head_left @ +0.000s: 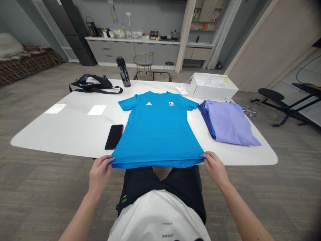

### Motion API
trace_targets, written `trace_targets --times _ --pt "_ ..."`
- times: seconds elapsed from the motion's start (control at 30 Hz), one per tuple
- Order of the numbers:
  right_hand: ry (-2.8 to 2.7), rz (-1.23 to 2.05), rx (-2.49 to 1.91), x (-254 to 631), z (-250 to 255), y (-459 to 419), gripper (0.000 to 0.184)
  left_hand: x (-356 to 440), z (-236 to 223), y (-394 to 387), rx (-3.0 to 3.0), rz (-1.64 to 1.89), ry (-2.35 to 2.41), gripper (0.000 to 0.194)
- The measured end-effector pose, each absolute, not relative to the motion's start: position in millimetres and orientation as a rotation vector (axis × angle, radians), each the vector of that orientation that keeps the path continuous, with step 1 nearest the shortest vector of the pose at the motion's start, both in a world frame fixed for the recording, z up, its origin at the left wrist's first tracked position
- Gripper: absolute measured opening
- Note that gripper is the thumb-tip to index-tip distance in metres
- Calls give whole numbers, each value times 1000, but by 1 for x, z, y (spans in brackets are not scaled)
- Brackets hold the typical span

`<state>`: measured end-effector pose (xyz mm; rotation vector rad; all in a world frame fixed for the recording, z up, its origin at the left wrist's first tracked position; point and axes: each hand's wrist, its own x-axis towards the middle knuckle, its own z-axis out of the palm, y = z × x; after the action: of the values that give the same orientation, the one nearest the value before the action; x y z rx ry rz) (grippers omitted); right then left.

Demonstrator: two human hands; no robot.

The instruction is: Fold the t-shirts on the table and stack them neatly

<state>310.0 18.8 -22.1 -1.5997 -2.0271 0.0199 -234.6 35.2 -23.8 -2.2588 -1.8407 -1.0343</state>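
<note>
A bright blue T-shirt (160, 127) lies spread front side up on the white table (62, 134), its collar toward the far side. Its hem reaches over the near table edge. My left hand (100, 170) pinches the hem's left corner, and my right hand (214, 167) pinches the right corner, so the hem is stretched between them. Two small logos show on the chest. A black phone (114, 137) lies by the shirt's left side, partly against its edge. Right of the shirt sits a stack of folded clothes (229, 122), lilac on top with darker blue and purple beneath.
Along the far table edge are a black waist bag (92, 83), a dark water bottle (123, 72), a small white device (182, 90) and an open white box (213, 87). A chair (144, 60) stands beyond the table, and a black stool (271, 94) is at the right.
</note>
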Motion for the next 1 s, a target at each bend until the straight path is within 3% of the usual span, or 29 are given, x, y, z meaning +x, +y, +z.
trace_targets --times 0.3,0.5,0.67,0.83,1.0 --pt "-2102 50 -1631 315 -26 9 19 -246 -37 21 -2321 -789 -1922 24" --pt "-2084 0 -1670 309 -14 17 14 -232 -13 30 -2402 -721 -1816 23" --pt "-2023 118 -1657 280 2 84 20 -172 12 109 -2579 -872 -1738 32" --pt "-2174 350 -1619 230 -3 189 39 -110 -7 224 -2681 -599 -1791 54" --pt "-2164 371 -1789 206 -15 298 57 -92 -32 326 -2518 -396 -2150 68"
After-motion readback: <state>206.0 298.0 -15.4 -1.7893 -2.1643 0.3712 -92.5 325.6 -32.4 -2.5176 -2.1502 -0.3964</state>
